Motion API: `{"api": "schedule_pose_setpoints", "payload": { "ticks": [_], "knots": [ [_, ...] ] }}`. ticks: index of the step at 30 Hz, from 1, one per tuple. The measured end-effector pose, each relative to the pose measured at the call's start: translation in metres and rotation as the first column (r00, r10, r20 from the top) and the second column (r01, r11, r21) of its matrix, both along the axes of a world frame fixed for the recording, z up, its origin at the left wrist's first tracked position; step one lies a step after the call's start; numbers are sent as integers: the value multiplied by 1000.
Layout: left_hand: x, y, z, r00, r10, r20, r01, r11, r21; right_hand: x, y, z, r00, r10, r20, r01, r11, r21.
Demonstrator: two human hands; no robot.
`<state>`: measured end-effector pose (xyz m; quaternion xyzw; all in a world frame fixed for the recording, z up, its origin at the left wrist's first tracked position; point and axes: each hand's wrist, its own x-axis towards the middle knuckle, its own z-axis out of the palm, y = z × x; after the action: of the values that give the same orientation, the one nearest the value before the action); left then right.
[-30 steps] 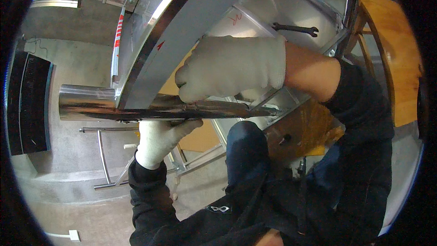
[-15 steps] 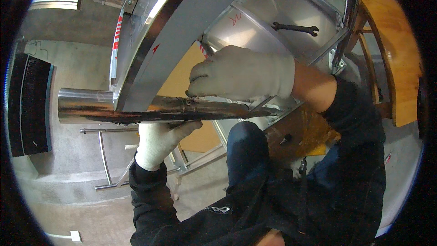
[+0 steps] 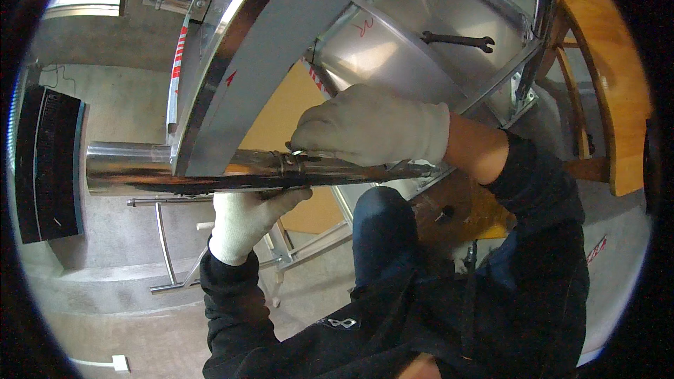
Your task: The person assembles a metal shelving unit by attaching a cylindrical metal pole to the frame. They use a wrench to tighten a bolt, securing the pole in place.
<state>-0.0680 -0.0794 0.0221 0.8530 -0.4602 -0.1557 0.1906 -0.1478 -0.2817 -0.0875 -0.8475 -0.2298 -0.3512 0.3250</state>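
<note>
A polished metal tube (image 3: pixel 130 168) runs across the middle of the view, dark and mirror-like along its length, with a raised seam or band (image 3: pixel 291 163) around it. My left hand (image 3: pixel 242 228), in a white glove, grips the tube from below; its thumb lies along the underside and the other fingers are hidden behind it. Above the tube my gloved right hand (image 3: pixel 372 126) is closed, its fingertips at the band. A small shiny edge shows under those fingertips, too little to name. A curved grey metal panel (image 3: pixel 270 49) with a bright rim meets the tube.
A dark open-ended wrench (image 3: pixel 458 41) lies on a shiny sheet-metal surface (image 3: pixel 393 35) beyond my right hand. At the right stands a wooden chair (image 3: pixel 618 91). A metal frame (image 3: pixel 165 245) is at lower left, a black heater-like unit (image 3: pixel 49 165) at far left.
My right hand has dropped slightly toward the tube, uncovering more of the band, and its forearm has shifted a little left. My left hand keeps its place under the tube.
</note>
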Motion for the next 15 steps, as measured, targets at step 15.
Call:
{"api": "schedule_pose_setpoints", "payload": {
  "ticks": [15],
  "knots": [
    [-2, 1, 0, 996, 67, -64, -69, 997, -20, 5, -3, 11, 987, -51, 150, 82, 974, -210]
  ]
}}
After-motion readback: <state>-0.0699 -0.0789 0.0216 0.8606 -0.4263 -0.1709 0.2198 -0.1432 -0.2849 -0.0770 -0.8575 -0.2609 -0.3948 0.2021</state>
